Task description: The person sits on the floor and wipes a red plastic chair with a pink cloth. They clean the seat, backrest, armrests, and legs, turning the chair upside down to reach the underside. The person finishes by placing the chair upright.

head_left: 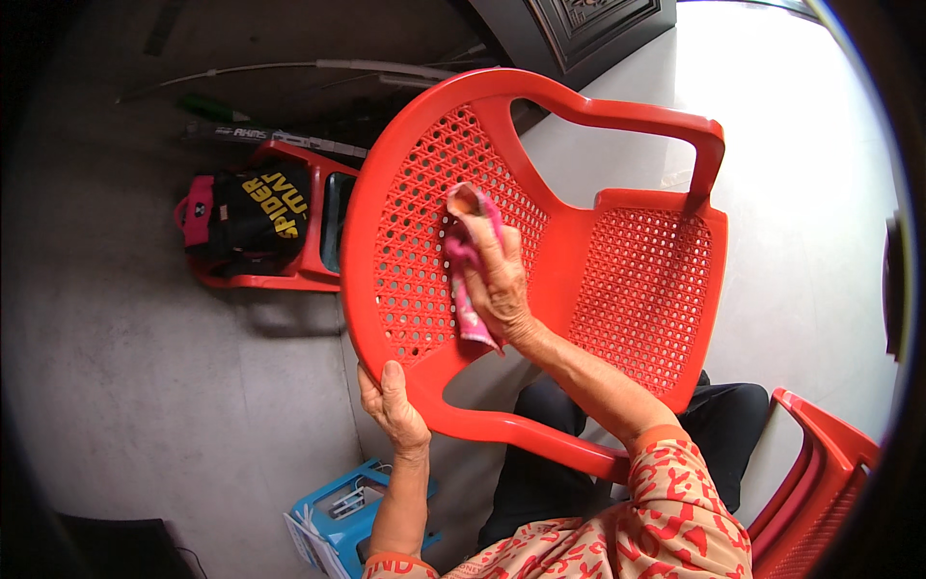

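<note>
A red plastic armchair (555, 253) with a woven-pattern backrest and seat stands in front of me, its backrest on the left. My right hand (500, 280) presses a pink cloth (473, 314) against the perforated backrest, fingers closed over it. The cloth hangs down below the palm, and its upper end is bunched around the fingertips. At the lower left of the chair, my left hand (394, 410) grips the rim of the backrest, thumb on the near face. The other fingers are hidden behind the rim.
Another red chair at the left carries a black bag (260, 217) with yellow lettering. A blue plastic stool (352, 511) stands near my left forearm. More red chairs (815, 482) are stacked at the lower right. A dark carved panel (598, 34) stands at the back.
</note>
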Demonstrator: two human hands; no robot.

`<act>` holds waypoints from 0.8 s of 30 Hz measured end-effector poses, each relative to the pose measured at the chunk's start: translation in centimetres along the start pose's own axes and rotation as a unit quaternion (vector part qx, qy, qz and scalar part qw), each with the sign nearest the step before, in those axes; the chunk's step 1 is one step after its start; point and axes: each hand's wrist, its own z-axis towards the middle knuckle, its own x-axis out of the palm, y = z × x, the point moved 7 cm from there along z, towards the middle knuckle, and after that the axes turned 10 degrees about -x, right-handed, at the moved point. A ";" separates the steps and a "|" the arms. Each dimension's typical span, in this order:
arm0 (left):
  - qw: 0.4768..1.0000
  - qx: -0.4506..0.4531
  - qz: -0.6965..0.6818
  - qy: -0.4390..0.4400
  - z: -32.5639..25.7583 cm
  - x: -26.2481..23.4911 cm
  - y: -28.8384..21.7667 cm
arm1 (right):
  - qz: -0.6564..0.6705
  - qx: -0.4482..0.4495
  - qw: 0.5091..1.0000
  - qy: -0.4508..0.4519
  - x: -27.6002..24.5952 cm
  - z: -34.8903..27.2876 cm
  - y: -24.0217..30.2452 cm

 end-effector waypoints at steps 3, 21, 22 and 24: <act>1.000 -0.002 0.015 -0.002 -0.1 -0.4 -0.1 | -0.058 0.134 0.989 -0.032 -1.5 -3.0 -4.1; 0.998 -0.028 0.058 -0.023 0.5 -1.4 0.8 | 0.115 0.101 0.985 0.081 0.5 -2.1 6.1; 1.000 -0.017 0.026 0.001 0.6 -1.5 1.0 | 0.108 0.027 0.983 0.143 1.1 -1.3 9.3; 0.997 -0.015 0.076 -0.002 0.2 -1.5 1.1 | 0.078 -0.124 0.972 0.185 1.7 -1.5 13.2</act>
